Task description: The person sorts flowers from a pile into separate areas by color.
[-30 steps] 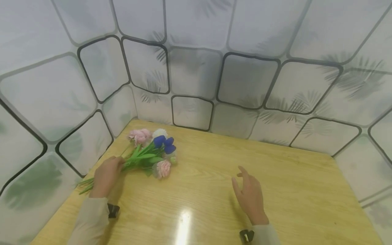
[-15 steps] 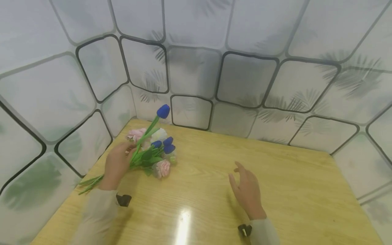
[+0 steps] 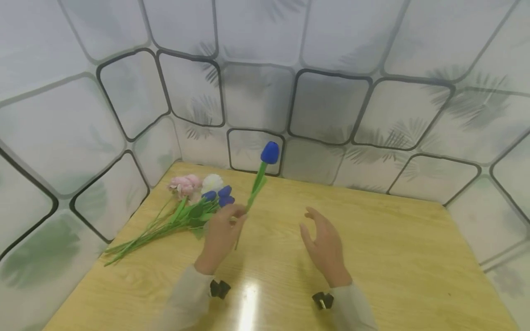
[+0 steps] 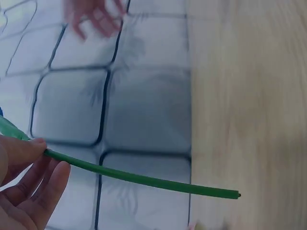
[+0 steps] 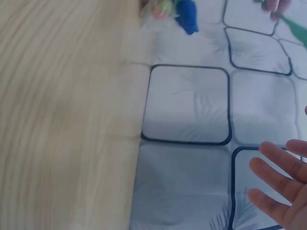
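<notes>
A single blue tulip (image 3: 270,153) with a green stem stands tilted above the table, its stem pinched between the thumb and fingers of my left hand (image 3: 222,232). In the left wrist view the green stem (image 4: 144,180) runs past the left fingertips to its cut end. My right hand (image 3: 327,248) hovers to the right of the tulip, fingers loosely bent and holding nothing; the right wrist view shows its spread fingers (image 5: 276,175). Left of my left hand lies a bunch of flowers with green stems (image 3: 157,232), partly hidden behind that hand.
The bunch has pink blooms (image 3: 185,185), a white bloom (image 3: 213,183) and several blue tulips (image 3: 225,196). It lies near the left edge of the wooden table (image 3: 385,257). Patterned walls (image 3: 327,110) rise behind and at both sides.
My left hand has lifted one blue tulip out of the bunch and carried it right, towards the middle. My right hand has shifted slightly left.
</notes>
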Demonstrator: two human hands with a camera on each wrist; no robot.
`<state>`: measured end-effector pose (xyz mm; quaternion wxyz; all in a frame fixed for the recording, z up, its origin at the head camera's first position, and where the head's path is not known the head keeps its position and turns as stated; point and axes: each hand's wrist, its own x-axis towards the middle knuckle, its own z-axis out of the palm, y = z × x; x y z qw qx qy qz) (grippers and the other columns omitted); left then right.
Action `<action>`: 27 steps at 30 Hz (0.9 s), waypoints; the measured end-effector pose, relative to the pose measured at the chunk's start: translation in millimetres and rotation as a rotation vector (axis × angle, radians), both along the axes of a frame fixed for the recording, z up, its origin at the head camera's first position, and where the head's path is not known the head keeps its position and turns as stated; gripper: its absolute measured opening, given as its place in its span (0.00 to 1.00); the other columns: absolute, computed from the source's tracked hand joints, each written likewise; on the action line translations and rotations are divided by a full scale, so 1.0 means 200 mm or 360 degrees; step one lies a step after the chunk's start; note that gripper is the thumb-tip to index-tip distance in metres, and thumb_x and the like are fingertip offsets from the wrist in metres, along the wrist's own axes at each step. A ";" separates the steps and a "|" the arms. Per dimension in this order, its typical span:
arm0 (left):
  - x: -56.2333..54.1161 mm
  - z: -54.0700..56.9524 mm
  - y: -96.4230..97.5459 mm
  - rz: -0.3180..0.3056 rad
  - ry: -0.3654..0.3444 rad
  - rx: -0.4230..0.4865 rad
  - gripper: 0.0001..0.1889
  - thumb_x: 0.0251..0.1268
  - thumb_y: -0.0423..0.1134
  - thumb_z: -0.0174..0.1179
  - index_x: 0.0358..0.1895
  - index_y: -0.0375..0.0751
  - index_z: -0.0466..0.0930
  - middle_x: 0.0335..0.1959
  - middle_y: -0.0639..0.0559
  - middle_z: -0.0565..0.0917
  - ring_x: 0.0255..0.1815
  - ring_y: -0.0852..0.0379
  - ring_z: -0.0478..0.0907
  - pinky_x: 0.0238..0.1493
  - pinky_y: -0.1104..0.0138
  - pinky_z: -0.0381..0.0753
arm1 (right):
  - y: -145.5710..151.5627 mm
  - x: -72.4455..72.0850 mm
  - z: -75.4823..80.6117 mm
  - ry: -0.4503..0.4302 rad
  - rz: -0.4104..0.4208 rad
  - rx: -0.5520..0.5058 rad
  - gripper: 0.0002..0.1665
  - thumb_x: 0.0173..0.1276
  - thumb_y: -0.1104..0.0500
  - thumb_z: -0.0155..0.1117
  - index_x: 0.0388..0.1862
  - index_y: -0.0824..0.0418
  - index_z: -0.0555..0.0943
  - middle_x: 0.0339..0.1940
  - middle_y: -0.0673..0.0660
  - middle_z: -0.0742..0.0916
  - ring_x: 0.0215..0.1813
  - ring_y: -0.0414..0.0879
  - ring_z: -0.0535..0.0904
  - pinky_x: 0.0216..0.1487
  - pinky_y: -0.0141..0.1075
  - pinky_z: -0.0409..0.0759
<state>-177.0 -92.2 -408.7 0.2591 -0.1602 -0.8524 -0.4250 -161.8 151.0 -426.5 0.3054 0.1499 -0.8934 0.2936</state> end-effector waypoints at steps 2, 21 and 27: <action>0.02 -0.02 0.08 -0.0041 -0.0017 -0.0003 0.08 0.54 0.29 0.64 0.39 0.33 0.81 0.33 0.44 0.85 0.34 0.53 0.82 0.33 0.72 0.84 | -0.02 0.00 0.02 0.0009 0.0079 -0.0115 0.23 0.63 0.61 0.61 0.57 0.67 0.73 0.47 0.61 0.85 0.52 0.57 0.80 0.53 0.51 0.79; 0.14 -0.08 0.42 -0.0196 -0.0086 0.0176 0.07 0.56 0.30 0.63 0.39 0.35 0.80 0.33 0.46 0.84 0.33 0.55 0.82 0.32 0.81 0.79 | -0.15 0.05 0.11 -0.0356 0.0339 -0.0731 0.11 0.67 0.63 0.57 0.47 0.66 0.78 0.44 0.60 0.86 0.48 0.53 0.82 0.51 0.44 0.83; 0.14 -0.08 0.44 -0.0159 -0.0071 0.0209 0.07 0.56 0.31 0.64 0.38 0.36 0.81 0.31 0.47 0.84 0.31 0.57 0.81 0.30 0.82 0.79 | -0.17 0.06 0.11 -0.0406 0.0295 -0.0813 0.10 0.66 0.61 0.60 0.44 0.65 0.79 0.41 0.59 0.87 0.46 0.47 0.82 0.50 0.35 0.82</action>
